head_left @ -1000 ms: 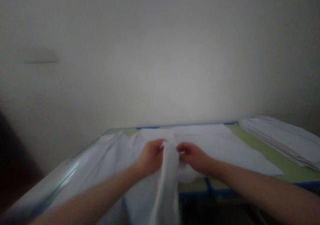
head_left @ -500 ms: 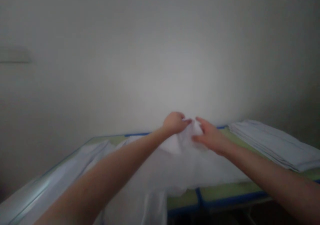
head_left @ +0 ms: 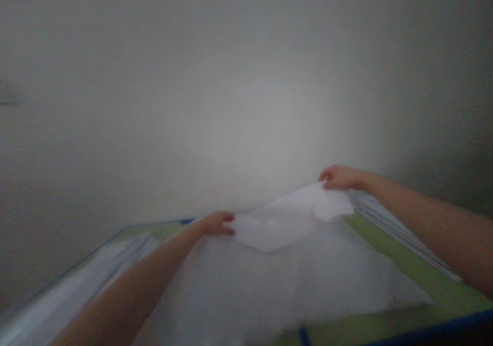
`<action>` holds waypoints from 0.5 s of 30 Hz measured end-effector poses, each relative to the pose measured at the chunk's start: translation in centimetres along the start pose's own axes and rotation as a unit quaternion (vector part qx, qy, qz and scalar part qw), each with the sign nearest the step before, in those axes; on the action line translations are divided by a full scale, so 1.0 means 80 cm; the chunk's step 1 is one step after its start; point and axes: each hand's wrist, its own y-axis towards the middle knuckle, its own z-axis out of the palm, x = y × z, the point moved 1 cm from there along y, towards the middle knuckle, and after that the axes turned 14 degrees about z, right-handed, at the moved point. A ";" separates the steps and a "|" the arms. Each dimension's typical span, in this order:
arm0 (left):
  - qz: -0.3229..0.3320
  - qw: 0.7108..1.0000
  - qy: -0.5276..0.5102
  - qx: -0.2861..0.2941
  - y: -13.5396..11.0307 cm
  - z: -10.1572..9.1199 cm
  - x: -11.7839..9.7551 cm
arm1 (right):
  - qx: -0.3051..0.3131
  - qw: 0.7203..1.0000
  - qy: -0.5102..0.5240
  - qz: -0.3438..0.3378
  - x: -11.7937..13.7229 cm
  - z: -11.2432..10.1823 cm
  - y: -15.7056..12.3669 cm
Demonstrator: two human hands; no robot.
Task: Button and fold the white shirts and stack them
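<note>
A thin white cloth [head_left: 269, 279] is spread across the middle of the green table, and I cannot tell if it is fabric or plastic. Its far edge is lifted and stretched between my hands. My right hand [head_left: 339, 177] is closed on the raised right corner, where a small flap folds over. At the left end of that edge, my left hand [head_left: 219, 223] pinches the material between thumb and fingers. The edge slopes up from left to right and sags slightly in the middle. Both hands are somewhat blurred.
The green table [head_left: 419, 274] has a blue border and stands against a plain grey wall [head_left: 246, 79]. Folded white cloths [head_left: 408, 238] lie at the right, partly behind my right forearm. More white material [head_left: 103, 264] lies along the left side.
My hands were close together at the bunched cloth; now they are far apart, left hand to the left, right hand up and right. The cloth's edge has been drawn out between them.
</note>
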 end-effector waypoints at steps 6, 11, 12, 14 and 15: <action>-0.052 0.999 0.003 -0.004 -0.024 0.031 0.073 | -0.070 0.995 -0.040 0.059 -0.083 0.061 0.089; -0.017 1.000 0.010 -0.019 -0.025 0.034 0.103 | -0.067 0.993 -0.024 0.093 -0.145 0.125 0.119; -0.014 1.000 0.004 -0.015 -0.024 0.034 0.109 | -0.059 0.993 -0.009 0.100 -0.158 0.135 0.122; -0.021 1.000 0.010 -0.014 -0.020 0.034 0.120 | -0.038 0.991 0.041 0.118 -0.183 0.150 0.126; -0.025 0.999 0.021 -0.018 -0.017 0.033 0.126 | -0.037 0.989 0.067 0.128 -0.195 0.154 0.126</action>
